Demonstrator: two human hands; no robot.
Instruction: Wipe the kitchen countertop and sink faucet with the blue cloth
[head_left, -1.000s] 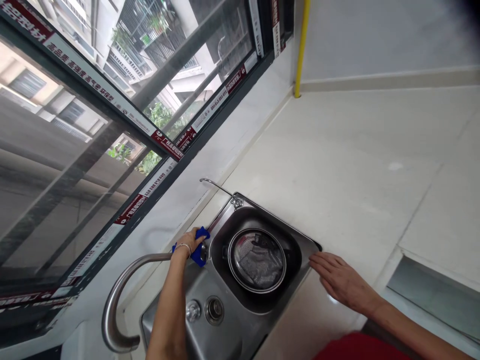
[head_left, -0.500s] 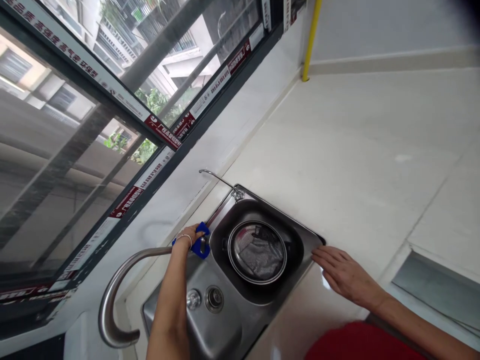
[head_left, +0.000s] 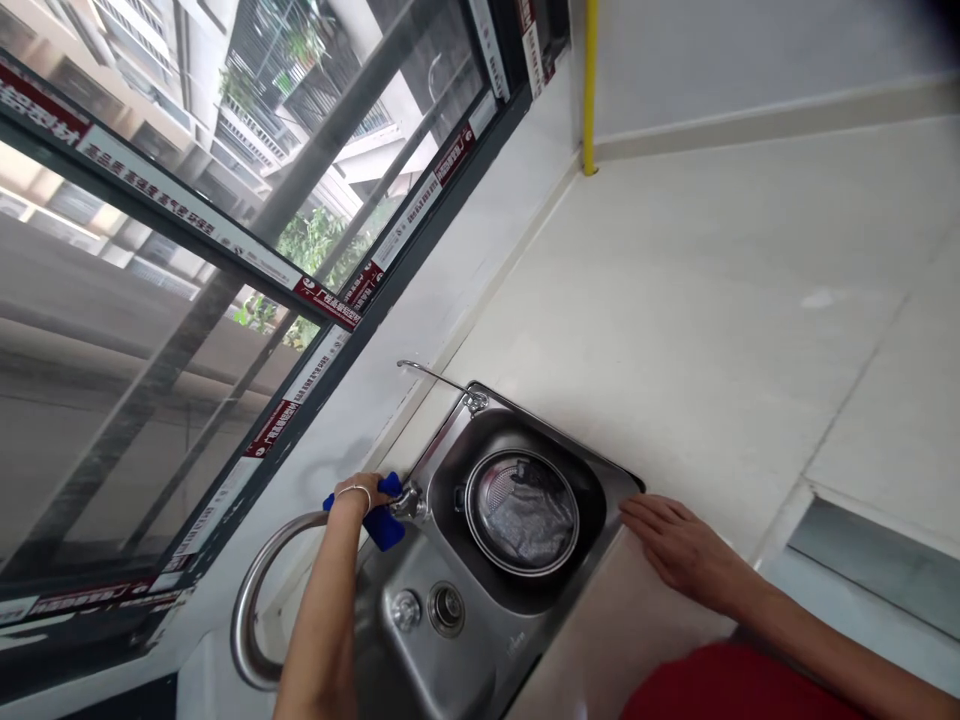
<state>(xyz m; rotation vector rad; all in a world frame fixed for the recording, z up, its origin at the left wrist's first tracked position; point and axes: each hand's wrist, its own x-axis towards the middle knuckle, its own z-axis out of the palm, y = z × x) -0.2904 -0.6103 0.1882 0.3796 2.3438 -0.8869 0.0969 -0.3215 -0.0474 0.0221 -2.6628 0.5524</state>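
L hand (head_left: 358, 497) closed on blue cloth (head_left: 383, 522) at tap (head_left: 255, 590) base, lower left; R hand (head_left: 679, 550) open, flat on counter (head_left: 712, 330) by sink (head_left: 420, 640), lower right.

A pale, glossy tabletop (head_left: 712, 300) fills the right and centre of the frame, running up to a white wall at the upper right. A stainless steel sink (head_left: 480, 560) is set into it at the lower centre, its rim flush with the surface. The right hand (head_left: 679, 550) lies flat, palm down, on the tabletop just beside the sink's right edge. A yellow pipe (head_left: 589, 85) stands in the tabletop's far corner, top centre. A seam line crosses the surface at the right.
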